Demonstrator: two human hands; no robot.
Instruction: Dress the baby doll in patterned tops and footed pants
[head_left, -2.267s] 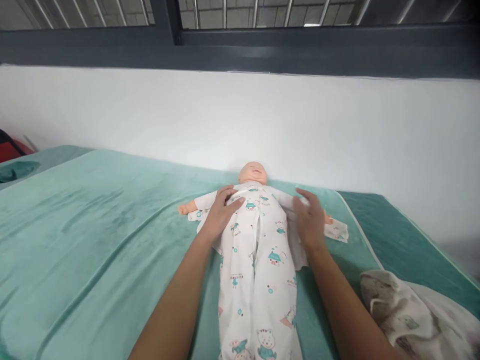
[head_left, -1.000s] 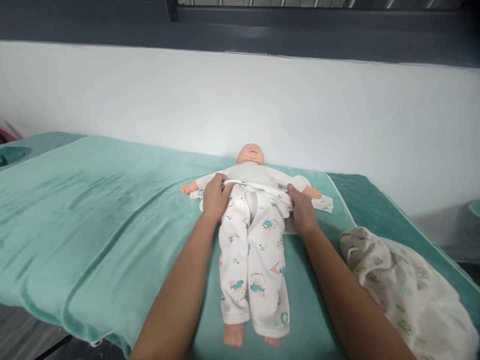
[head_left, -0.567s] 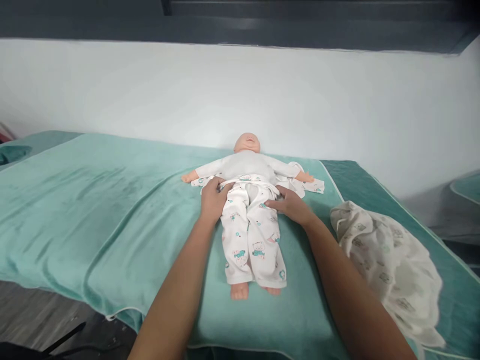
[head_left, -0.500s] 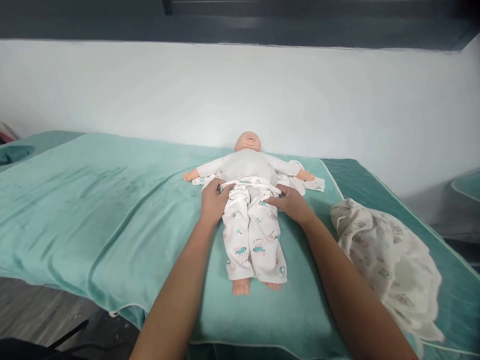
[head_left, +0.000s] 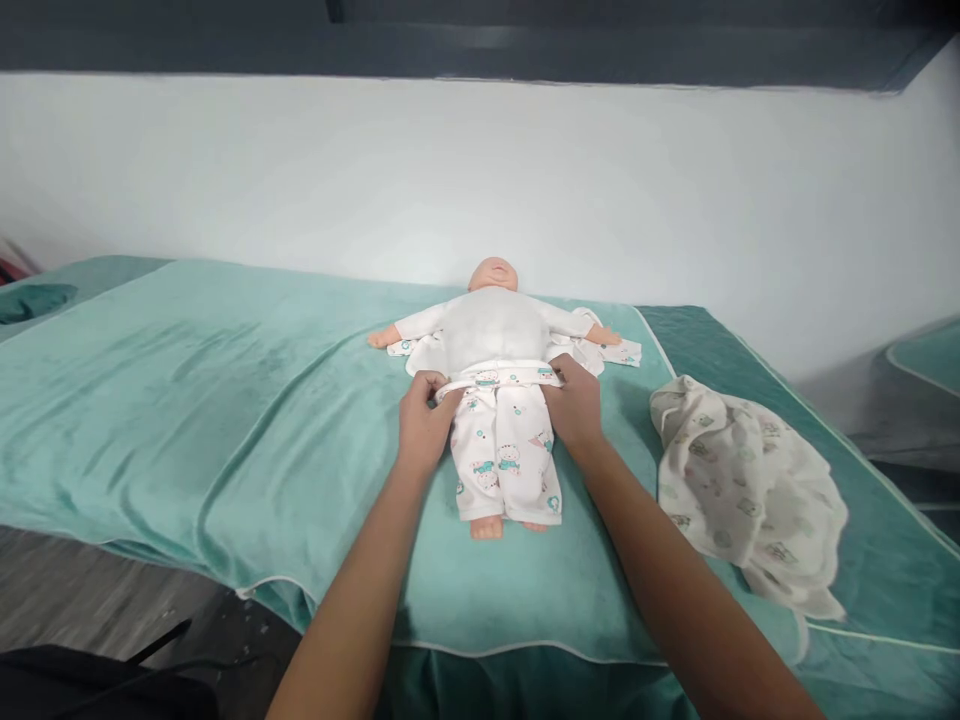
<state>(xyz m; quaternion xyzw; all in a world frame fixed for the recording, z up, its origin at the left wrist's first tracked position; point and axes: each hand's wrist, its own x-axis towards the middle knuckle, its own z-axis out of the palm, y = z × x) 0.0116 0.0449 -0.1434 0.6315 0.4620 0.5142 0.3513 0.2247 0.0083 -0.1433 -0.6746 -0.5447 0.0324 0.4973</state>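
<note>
A baby doll (head_left: 495, 325) lies on its back with arms spread, its head toward the wall. It wears a white long-sleeved top and white printed pants (head_left: 506, 455), with the bare feet showing below the cuffs. My left hand (head_left: 426, 420) pinches the waistband at the doll's left-of-picture hip. At the opposite hip, my right hand (head_left: 574, 405) is closed on the waistband, its fingertips partly hidden by the cloth. Under the doll's arms a printed garment (head_left: 621, 353) is spread out, one sleeve showing on each side.
The doll rests on a green sheet (head_left: 225, 400) covering a bed. A crumpled white printed cloth (head_left: 750, 490) lies to the right. Behind stands a white wall (head_left: 480, 170), under a dark overhead ledge (head_left: 480, 40). A dark object (head_left: 97, 685) is at the lower left, on the floor side.
The waistband's edge has shifted and now looks folded over more flatly across the belly. My right hand has its thumb tucked closer in. The whole view has moved slightly.
</note>
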